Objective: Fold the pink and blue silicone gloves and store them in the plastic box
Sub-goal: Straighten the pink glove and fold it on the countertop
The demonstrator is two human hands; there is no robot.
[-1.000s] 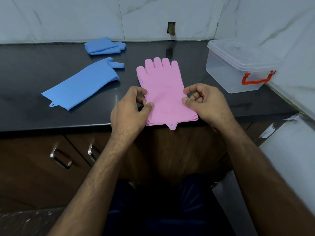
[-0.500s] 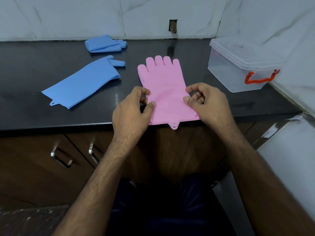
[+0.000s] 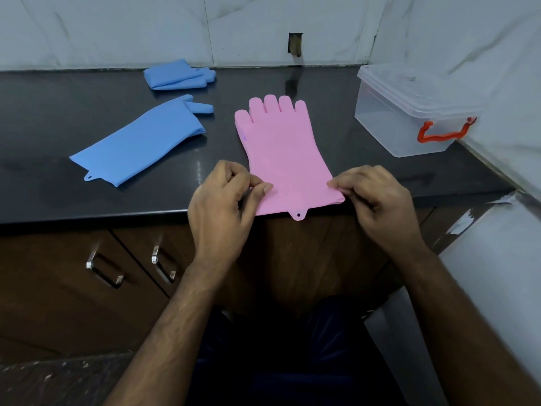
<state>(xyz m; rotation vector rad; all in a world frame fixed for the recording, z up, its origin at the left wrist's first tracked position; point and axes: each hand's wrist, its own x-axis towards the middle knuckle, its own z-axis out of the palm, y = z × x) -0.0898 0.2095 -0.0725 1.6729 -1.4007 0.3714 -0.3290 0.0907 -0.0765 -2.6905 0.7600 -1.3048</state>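
Observation:
Pink gloves [image 3: 282,150] lie flat and stacked on the black counter [image 3: 58,112], fingers pointing away, cuff at the front edge. My left hand [image 3: 225,206] pinches the cuff's left corner and my right hand [image 3: 377,200] pinches its right corner. A blue glove [image 3: 140,140] lies flat to the left. A second blue glove [image 3: 178,76], folded, sits near the back wall. The clear plastic box [image 3: 407,112] with its lid on and an orange-red handle stands at the right.
Marble-look walls close the back and the right side of the counter. Brown cabinet doors with metal handles [image 3: 102,271] are below the counter edge. A white surface [image 3: 497,273] lies at lower right.
Both hands have slid down toward the cuff corners of the pink gloves and closed on them. The gloves lie in about the same place.

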